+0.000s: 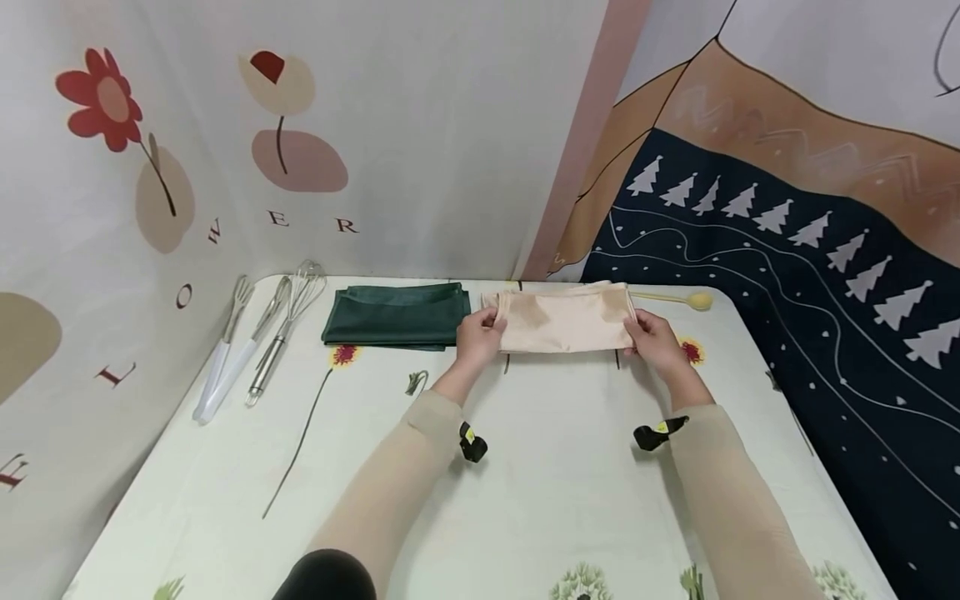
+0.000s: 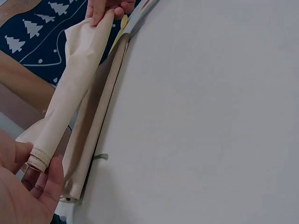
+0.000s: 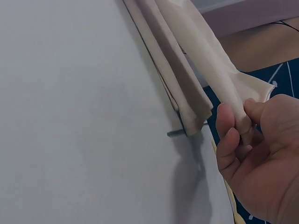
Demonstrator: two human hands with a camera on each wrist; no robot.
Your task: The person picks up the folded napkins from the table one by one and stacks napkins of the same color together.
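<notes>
A folded cream cloth (image 1: 562, 321) is stretched between my two hands near the far edge of the table. Its left end is pinched by my left hand (image 1: 478, 337), thumb on top, as the left wrist view shows the edge (image 2: 39, 159) between thumb and fingers. At the other end my right hand (image 1: 660, 343) pinches the cloth's corner (image 3: 243, 123). Both wrist views show the gripped part lifted above a lower cream folded layer (image 2: 93, 126) on the table; whether the two are joined I cannot tell. A folded dark green cloth (image 1: 397, 317) lies beside my left hand.
At the table's left lie a wire whisk (image 1: 300, 292) and two white-handled utensils (image 1: 234, 375). Beyond my right hand is a yellow spoon (image 1: 699, 301). A flower-printed white cover (image 1: 555, 492) spreads over the table, and printed curtains (image 1: 420, 125) hang behind.
</notes>
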